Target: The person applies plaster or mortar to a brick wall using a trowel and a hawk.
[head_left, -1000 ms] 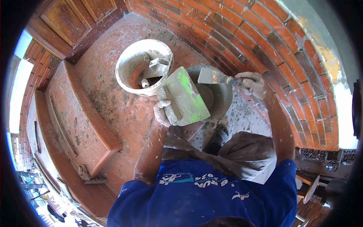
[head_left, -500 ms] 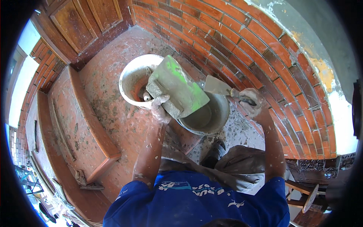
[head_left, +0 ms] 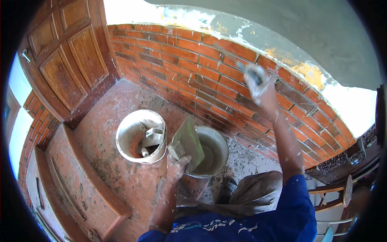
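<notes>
My left hand grips the handle of a cement-smeared, green-streaked board, which is tilted steeply over the rim of a grey bucket. My right hand is raised in front of the red brick wall, gripping a trowel. The blurred blade reaches toward the patchy upper edge of the bricks, below grey plaster; whether it touches cannot be told. A white bucket left of the board holds a metal tool and a white cylindrical piece.
A wooden panelled door is at the back left. Tiled steps spattered with mortar run along the left, beside the landing. A wooden chair stands at the lower right. My legs are below the grey bucket.
My right hand has risen with the trowel toward the top of the bricks. My left hand has lowered and tipped the board. The view has swung up toward the wall.
</notes>
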The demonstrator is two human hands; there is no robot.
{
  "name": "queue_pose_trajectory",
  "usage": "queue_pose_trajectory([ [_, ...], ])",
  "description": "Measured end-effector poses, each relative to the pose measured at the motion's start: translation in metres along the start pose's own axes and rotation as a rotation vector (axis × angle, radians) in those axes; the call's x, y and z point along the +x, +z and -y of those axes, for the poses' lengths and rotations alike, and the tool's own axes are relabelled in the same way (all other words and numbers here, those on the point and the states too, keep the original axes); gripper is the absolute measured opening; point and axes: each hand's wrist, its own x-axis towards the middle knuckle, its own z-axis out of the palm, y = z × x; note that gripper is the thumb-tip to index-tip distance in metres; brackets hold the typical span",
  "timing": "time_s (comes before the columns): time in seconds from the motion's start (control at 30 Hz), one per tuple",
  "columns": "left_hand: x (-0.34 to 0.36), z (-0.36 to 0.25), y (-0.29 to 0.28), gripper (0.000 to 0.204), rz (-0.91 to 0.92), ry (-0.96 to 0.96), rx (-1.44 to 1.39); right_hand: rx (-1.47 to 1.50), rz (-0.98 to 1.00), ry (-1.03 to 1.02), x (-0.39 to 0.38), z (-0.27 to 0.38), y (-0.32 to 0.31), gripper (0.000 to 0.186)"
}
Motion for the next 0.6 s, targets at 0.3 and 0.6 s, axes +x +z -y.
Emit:
queue_pose_trajectory([
  [0.3,-0.027,0.017,-0.014,0.046,-0.045,-0.112,-0.019,-0.119,-0.132,0.168,0.081,-0.069,-0.081,0.030],
  [0.6,-0.018,0.022,-0.003,0.044,-0.026,-0.077,-0.076,-0.258,-0.119,-0.027,0.112,-0.048,-0.045,0.029],
])
